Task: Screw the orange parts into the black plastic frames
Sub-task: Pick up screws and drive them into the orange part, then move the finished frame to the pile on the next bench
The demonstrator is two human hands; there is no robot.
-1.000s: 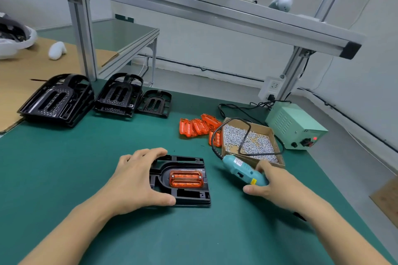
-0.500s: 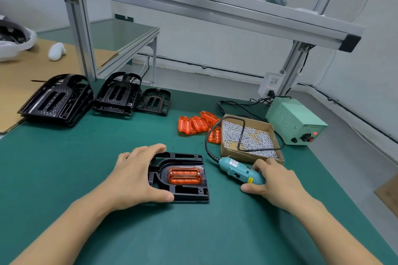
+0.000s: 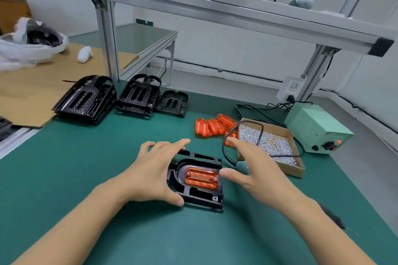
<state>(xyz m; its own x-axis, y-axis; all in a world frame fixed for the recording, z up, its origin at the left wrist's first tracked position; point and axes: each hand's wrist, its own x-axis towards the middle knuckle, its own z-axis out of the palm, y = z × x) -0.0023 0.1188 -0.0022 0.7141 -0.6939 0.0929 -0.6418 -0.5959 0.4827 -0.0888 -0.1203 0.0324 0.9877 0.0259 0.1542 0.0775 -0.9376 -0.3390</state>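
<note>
At lower centre of the frame, the left hand [image 3: 154,175] grips the near-left edge of the black frame [image 3: 199,197] flat on the green mat [image 3: 64,178], an orange part [image 3: 201,177] seated in it with a screw at each end, while the right hand [image 3: 256,171] hovers just right of it, fingers spread and holding nothing. Lifting the piece away looks like the step in hand; both hands should take opposite edges and keep it level. Farther up, loose orange parts [image 3: 212,127], a box of screws [image 3: 269,145] and a green power unit [image 3: 316,129] sit centre-right, stacked black frames [image 3: 86,99] upper left under an aluminium shelf [image 3: 215,11].
</note>
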